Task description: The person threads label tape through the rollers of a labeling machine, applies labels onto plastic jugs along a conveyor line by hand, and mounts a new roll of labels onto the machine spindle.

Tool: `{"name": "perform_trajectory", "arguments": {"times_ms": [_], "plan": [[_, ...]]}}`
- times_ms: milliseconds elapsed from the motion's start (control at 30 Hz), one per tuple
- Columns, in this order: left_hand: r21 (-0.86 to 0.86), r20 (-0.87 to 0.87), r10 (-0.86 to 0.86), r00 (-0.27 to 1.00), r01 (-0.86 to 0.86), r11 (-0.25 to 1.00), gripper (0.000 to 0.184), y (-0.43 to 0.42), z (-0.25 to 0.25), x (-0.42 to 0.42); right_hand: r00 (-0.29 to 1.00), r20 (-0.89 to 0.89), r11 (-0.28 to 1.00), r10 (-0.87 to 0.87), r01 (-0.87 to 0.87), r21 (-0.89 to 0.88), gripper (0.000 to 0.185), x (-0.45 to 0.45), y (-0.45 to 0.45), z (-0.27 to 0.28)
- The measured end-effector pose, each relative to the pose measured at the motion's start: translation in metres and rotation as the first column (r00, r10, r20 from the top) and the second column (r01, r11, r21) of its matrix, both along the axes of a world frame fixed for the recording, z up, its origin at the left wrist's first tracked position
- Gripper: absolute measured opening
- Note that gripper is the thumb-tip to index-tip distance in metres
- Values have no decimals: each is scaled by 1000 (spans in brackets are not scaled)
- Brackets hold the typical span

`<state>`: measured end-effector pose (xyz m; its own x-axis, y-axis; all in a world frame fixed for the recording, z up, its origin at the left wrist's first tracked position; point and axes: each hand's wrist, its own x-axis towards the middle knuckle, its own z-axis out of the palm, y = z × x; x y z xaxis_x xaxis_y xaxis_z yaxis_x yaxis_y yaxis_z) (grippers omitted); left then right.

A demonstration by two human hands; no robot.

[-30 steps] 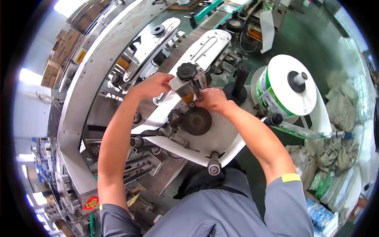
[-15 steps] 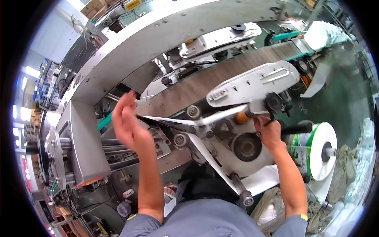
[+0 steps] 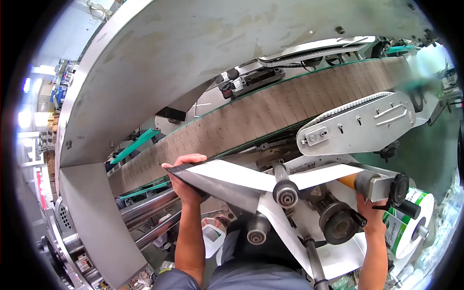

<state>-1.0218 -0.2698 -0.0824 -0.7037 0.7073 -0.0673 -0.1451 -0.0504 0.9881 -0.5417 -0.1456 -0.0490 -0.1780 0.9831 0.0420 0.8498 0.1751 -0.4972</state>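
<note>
My left hand (image 3: 186,181) is wrapped around the far end of a dark metal peel plate (image 3: 227,187) on a labelling machine. White label web (image 3: 237,175) lies along this plate, close to the fingers, and runs past a knurled roller (image 3: 285,188). Under a metal bracket (image 3: 379,187) with a black clamp knob (image 3: 399,189), my right hand (image 3: 371,212) is closed, its fingertips partly hidden. An orange roller (image 3: 347,180) sits beside that bracket, with the web reaching it. Another roller (image 3: 258,227) stands below the plate.
A slatted conveyor (image 3: 270,108) runs diagonally behind the plate, beside a belt guide (image 3: 360,123). A big grey machine arm (image 3: 193,53) arches overhead. A green-and-white label roll (image 3: 413,224) hangs at the right; a plastic jug (image 3: 212,237) stands below.
My left hand has gone from raised in the air to gripping the peel plate's end. The view has moved closer to the machine. My right hand stays by the bracket.
</note>
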Motion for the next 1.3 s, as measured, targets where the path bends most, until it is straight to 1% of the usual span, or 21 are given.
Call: {"name": "perform_trajectory", "arguments": {"times_ms": [67, 100, 167, 300, 333, 367, 433, 467, 567, 633, 667, 700, 767, 800, 867, 967, 1000, 1067, 1100, 1167, 1300], "plan": [[-6, -44, -37, 998, 37, 999, 96, 2, -6, -6, 994, -79, 993, -72, 63, -101, 38, -3, -4, 6], [-45, -91, -91, 992, 87, 995, 99, 2, -6, -8, 996, -42, 991, -73, 68, -114, 38, 0, -6, 8], [-39, -72, -202, 977, 200, 979, 102, 1, -10, -14, 996, 76, 992, -40, 49, -115, 39, 5, -8, 13], [-98, -88, -201, 976, 193, 976, 103, 6, -7, -13, 989, 129, 997, 79, -76, -30, 48, 38, -24, -4], [-119, -88, -176, 981, 165, 979, 104, 9, -4, -10, 971, 241, 984, -2, 45, -174, 68, 39, -26, 2], [-118, -89, -177, 980, 166, 979, 104, 10, -3, -11, 934, 350, 939, -67, 177, -295, 77, 29, -21, 13], [-155, -93, -223, 970, 208, 966, 103, 8, -5, -12, 793, 606, 761, -61, 430, -487, 95, 9, -9, 37], [-141, -82, -221, 972, 208, 968, 102, 8, -7, -11, 825, 553, 720, -114, 452, -526, 95, 16, -12, 35], [-94, -47, -237, 970, 232, 968, 98, 6, -10, -14, 863, 493, 681, -110, 426, -595, 90, 22, -14, 36], [-104, -9, -164, 986, 162, 981, 95, 10, -2, -1, 922, 376, 802, -97, 296, -519, 86, 40, -22, 26], [-90, -53, -209, 976, 204, 975, 94, 8, -6, -7, 937, 337, 833, -88, 255, -492, 85, 30, -21, 32], [-69, -101, -251, 963, 245, 967, 93, 7, -12, -11, 893, 424, 752, -147, 380, -539, 84, 16, -13, 42], [-87, -104, -217, 971, 208, 974, 94, 8, -8, -4, 835, 514, 657, -196, 501, -563, 83, -9, -1, 60], [-101, -115, -183, 976, 172, 980, 95, 10, -7, -3, 809, 564, 638, -167, 525, -563, 84, -15, 2, 64], [-70, -138, -219, 966, 211, 975, 95, 10, -12, -10, 785, 598, 626, -160, 549, -554, 84, -16, 2, 58], [-61, -156, -222, 962, 215, 975, 94, 9, -14, -9, 862, 467, 742, -195, 442, -505, 85, 30, -21, 29], [-64, -153, -206, 966, 199, 978, 93, 10, -13, -8, 916, 378, 850, -134, 303, -432, 85, 49, -29, 14], [-69, -148, -192, 970, 184, 981, 92, 9, -14, -7, 953, 298, 927, -56, 160, -338, 85, 42, -27, 17], [-64, -147, -203, 968, 195, 979, 92, 9, -15, -8, 908, 410, 876, -86, 265, -402, 85, 38, -25, 23], [-56, -146, -215, 966, 209, 976, 92, 9, -16, -9, 849, 518, 812, -105, 374, -447, 85, 15, -15, 39], [-44, -158, -233, 959, 229, 972, 93, 6, -20, -12, 759, 639, 660, -122, 543, -519, 86, -16, -1, 58]]}}
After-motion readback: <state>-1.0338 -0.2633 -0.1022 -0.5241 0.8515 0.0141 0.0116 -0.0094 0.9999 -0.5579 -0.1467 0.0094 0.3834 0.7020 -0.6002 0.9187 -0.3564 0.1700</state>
